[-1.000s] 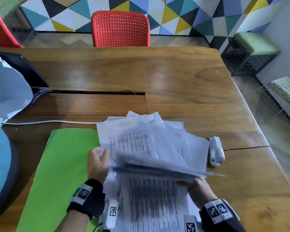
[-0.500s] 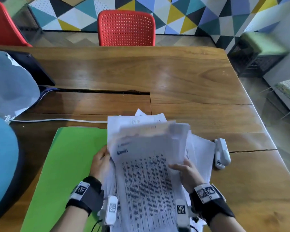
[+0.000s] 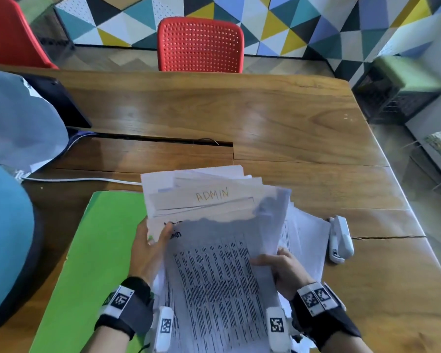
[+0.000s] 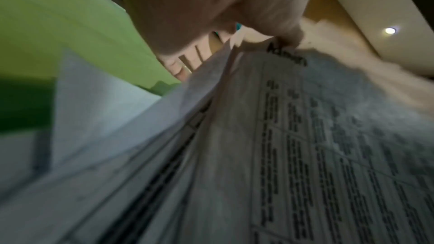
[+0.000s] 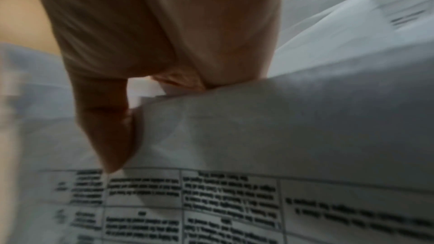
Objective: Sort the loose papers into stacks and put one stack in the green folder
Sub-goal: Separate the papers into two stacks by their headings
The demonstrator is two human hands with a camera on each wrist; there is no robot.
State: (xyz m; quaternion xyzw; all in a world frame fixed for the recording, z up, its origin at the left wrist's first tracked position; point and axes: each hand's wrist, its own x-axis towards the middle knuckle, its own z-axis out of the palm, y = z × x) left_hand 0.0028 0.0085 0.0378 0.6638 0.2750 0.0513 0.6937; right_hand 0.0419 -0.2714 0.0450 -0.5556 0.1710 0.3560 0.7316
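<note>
**Both hands on the paper bundle, green folder lying to the left**

My left hand (image 3: 148, 247) grips the left edge of the papers (image 3: 214, 263), thumb on top near a bold printed heading, fingers tucked beneath the sheets. Left wrist view confirms it: thumb (image 4: 288, 31) pressed down on the top sheet's corner, fingertips (image 4: 180, 70) showing under the edge.

My right hand (image 3: 283, 271) holds the right side of the top printed sheet; thumb lies across the page, fingers curled behind it. Right wrist view: thumb (image 5: 110, 133) over a table of print, sheet edge pinched against the fingers.

The bundle is fanned and untidy, raised toward me at the near end. Top sheet carries dense columns of text. Behind it, a sheet with "ADMIN" (image 3: 211, 194) handwritten in orange pokes up. More loose sheets (image 3: 308, 238) lie flat on the surface under and to the right of the bundle.

Green folder (image 3: 97, 250) lies flat on the wooden surface (image 3: 265, 118), just left of the papers; its right edge runs under them and under my left hand.

White stapler (image 3: 340, 238) sits on the surface just beside the right-hand sheets. White cable (image 3: 82, 179) runs along the surface beyond the folder. Red chair (image 3: 200, 44) stands at the far side.
</note>
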